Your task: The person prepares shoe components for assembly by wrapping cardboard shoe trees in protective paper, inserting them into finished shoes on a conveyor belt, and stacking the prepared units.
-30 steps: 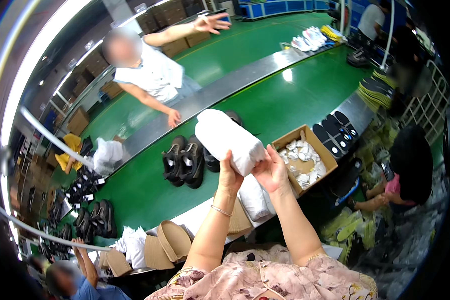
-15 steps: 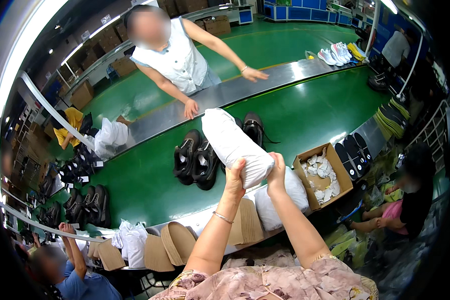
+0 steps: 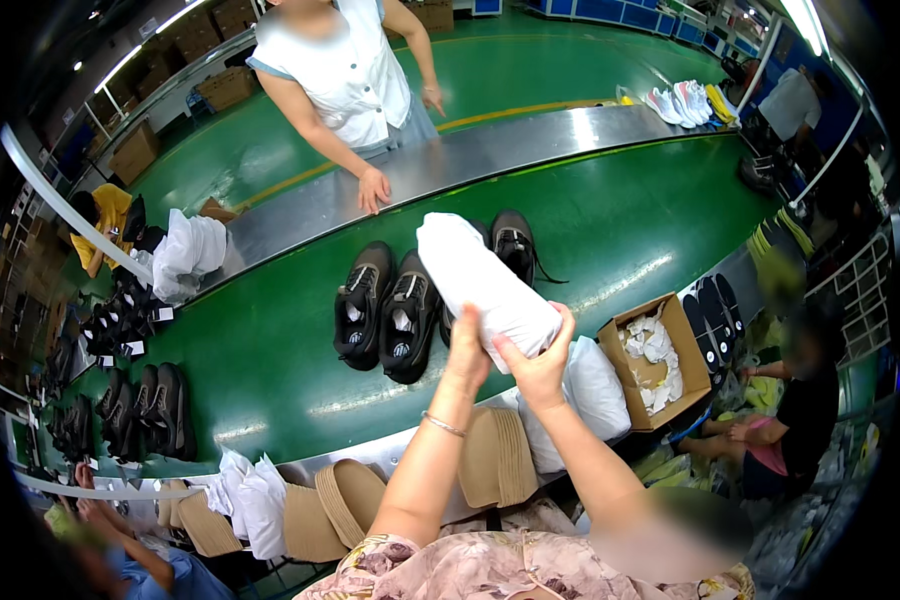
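A long white bag-like bundle (image 3: 485,288), its contents hidden, is held up in front of me above the green belt. My left hand (image 3: 466,350) grips its lower left side, thumb in front, the other fingers mostly hidden. At the bottom end, my right hand (image 3: 542,368) pinches it with the thumb on the near face and fingers round the right edge. Just left of the bundle stand a pair of dark work shoes (image 3: 386,310). Another dark shoe (image 3: 513,243) shows behind it, with its lace trailing on the belt.
Stacks of brown cardboard inserts (image 3: 495,457) and white bags (image 3: 255,495) line the near ledge. To the right sit a carton (image 3: 682,345) of crumpled paper and black soles (image 3: 712,310). Several more dark shoes (image 3: 165,410) stand left. A person (image 3: 355,90) stands across the belt.
My right thumb has come round onto the near face of the bundle. The person opposite has taken one hand off the metal ledge; the other still rests there. The view has shifted slightly.
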The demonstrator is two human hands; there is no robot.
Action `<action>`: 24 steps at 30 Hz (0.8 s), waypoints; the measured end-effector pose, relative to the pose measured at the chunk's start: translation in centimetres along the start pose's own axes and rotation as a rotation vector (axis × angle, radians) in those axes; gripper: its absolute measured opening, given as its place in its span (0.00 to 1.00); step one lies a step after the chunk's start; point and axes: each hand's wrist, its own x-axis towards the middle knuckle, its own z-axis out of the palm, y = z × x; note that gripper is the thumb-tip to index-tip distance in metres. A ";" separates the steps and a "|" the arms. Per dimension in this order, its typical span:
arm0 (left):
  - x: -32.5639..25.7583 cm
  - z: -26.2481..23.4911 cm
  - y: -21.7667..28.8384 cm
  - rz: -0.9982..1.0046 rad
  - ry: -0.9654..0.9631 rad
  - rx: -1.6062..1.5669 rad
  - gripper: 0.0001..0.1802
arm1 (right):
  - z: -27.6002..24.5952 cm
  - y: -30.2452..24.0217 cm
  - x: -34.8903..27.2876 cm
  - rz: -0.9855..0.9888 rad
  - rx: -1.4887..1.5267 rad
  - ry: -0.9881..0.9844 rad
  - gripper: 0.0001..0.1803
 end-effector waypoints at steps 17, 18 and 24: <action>6.0 -3.8 3.9 0.029 0.362 0.231 0.21 | 1.3 2.6 -1.0 0.539 0.290 -0.106 0.41; 6.7 -3.9 3.7 0.017 0.384 0.289 0.22 | 1.3 3.4 -0.8 0.571 0.334 -0.082 0.41; 7.9 -5.1 3.3 -0.108 0.361 0.418 0.29 | 1.5 4.1 -1.0 0.570 0.315 0.100 0.38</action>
